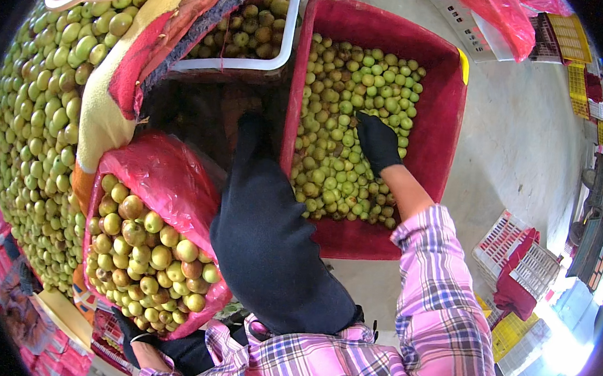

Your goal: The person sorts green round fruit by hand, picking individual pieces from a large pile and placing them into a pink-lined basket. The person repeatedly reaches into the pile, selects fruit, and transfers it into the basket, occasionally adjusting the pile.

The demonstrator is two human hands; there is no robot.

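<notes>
My right hand [380, 144], in a black glove, reaches down onto the green and brown jujube-like fruits [336, 138] inside a deep red plastic bin [435, 113]. Its fingertips are turned away from me, so whether they hold a fruit does not show. At the lower left is my left hand [128, 336], also black-gloved, against the near edge of a crate lined with pink plastic film [171, 173]. That crate is heaped with larger yellow-green and brownish fruits [144, 261]. The crate and its contents partly hide the left hand's fingers.
A big heap of green fruits [39, 117] fills the left side, bordered by a coloured blanket [108, 96]. A white-rimmed container [231, 67] of browner fruits stands beyond my dark-clothed leg [276, 249]. Stacked white baskets [516, 260] stand on the concrete floor [514, 140] at right.
</notes>
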